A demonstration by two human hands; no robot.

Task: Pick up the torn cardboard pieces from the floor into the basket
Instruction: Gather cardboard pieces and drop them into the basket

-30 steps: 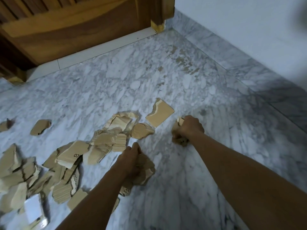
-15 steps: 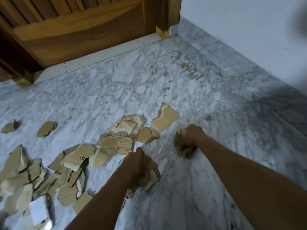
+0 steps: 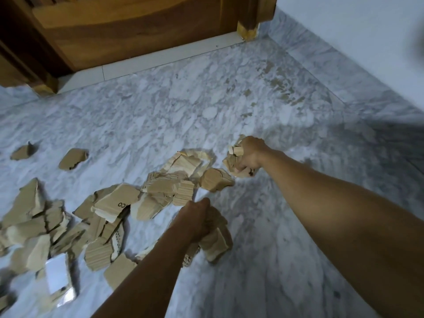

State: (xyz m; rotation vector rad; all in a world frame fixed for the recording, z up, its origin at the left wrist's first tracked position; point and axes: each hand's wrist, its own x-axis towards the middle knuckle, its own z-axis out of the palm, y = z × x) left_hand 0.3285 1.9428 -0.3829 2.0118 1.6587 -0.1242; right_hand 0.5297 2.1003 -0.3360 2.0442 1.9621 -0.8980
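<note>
Well, the torn brown cardboard pieces [image 3: 160, 191] lie in a loose heap on the grey-white marble floor [image 3: 286, 249], spreading from the middle out to the left edge. Two small stray scraps [image 3: 73, 158] sit well apart from the heap, further left and nearer the door. One flat piece with black printed letters [image 3: 117, 199] rests near the heap's middle, and a blurred white rectangular card [image 3: 57, 276] lies among the pieces at the lower left.

The right hand [image 3: 251, 154], fingers curled tight, grips a wad of cardboard scraps [image 3: 232, 160] just beside the far end of the heap. The left hand [image 3: 195, 220], nearer, is closed round a thick bundle of cardboard [image 3: 216, 244] that sticks out below its fist. Beyond stand a brown wooden door [image 3: 137, 26] and, to the right, a pale wall [image 3: 344, 42].
</note>
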